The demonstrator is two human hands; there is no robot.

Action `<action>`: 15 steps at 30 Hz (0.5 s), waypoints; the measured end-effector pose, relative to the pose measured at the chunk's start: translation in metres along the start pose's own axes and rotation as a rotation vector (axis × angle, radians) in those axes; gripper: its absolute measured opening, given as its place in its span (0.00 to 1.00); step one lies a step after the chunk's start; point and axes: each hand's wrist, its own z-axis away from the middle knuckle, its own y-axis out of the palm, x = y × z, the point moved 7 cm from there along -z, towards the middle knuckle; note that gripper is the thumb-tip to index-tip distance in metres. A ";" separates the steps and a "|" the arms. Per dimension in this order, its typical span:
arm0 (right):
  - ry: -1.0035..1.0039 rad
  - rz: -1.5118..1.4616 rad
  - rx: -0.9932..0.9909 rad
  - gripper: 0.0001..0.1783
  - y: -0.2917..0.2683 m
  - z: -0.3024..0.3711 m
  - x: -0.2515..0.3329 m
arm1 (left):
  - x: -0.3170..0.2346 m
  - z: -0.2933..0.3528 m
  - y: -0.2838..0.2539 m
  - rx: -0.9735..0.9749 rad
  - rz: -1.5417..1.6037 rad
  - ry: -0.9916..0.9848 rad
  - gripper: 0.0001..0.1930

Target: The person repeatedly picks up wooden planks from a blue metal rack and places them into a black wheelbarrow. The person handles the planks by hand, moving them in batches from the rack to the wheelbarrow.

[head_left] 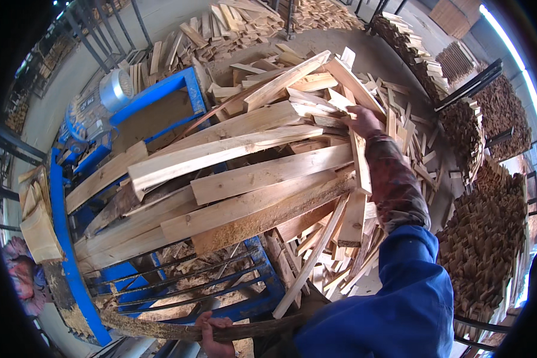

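A stack of long, pale wooden boards [268, 173] lies across a blue metal machine frame [71, 250]. Reaching far over to the stack's right end, my right hand [365, 122] has its fingers curled round the end of a wooden board; which piece is partly hidden by the hand. At the bottom, my left hand [213, 334] is closed round a long, dark-edged wooden strip [253, 329] that runs along the frame's near side. Sawdust lies on the boards and beneath the bars [191, 280] of the frame.
An electric motor [98, 101] sits on the frame's far left. Loose offcuts [316, 262] heap up around the stack's right end. More piled wood [483, 238] stands along the right, and scattered slats [232, 24] lie at the back. Another person's sleeve [22, 277] shows at the left edge.
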 end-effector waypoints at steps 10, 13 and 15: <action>-0.139 0.202 0.201 0.40 0.088 -0.014 0.030 | 0.004 0.003 0.049 0.158 -0.116 -0.015 0.12; -0.132 0.165 0.256 0.39 0.084 -0.015 0.021 | 0.009 0.001 0.041 0.167 -0.152 -0.007 0.12; -0.136 0.245 0.316 0.39 0.088 -0.018 0.019 | 0.009 -0.005 0.035 0.200 -0.156 0.053 0.15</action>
